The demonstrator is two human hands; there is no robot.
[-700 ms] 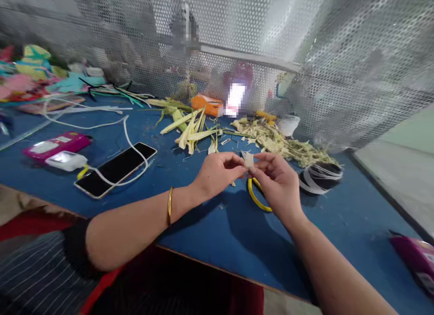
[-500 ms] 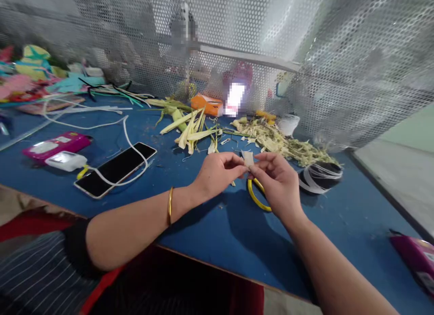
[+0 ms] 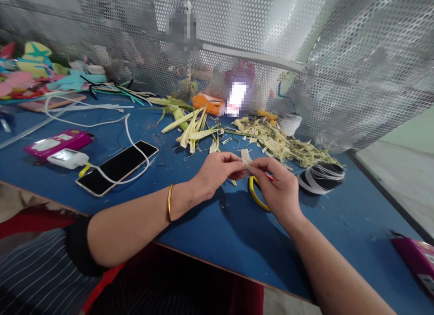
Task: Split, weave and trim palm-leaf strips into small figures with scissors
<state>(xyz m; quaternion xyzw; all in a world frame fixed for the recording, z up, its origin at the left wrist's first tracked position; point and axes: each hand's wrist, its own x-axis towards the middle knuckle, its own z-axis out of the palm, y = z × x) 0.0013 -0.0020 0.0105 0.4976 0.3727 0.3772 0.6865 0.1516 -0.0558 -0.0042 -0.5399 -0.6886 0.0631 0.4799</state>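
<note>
Between my fingertips is a small pale strip of corn husk, its flat end sticking up. My left hand pinches its lower part from the left. From the right, my right hand pinches the same piece close by, thumb against fingers. A yellow scissors handle lies on the table, partly hidden behind my right hand. Beyond my hands lie long pale-green husk leaves. A black spool wound with white thread stands right of my right hand.
Husk scraps are heaped at the back right. A phone, white cable and magenta device lie left on the blue table. An orange packet stands by the perforated metal screen. Another magenta device lies right.
The husk strip now leans left, with my fingers shifted around its base. My right-hand fingers have curled in more, and something red shows beside them.
</note>
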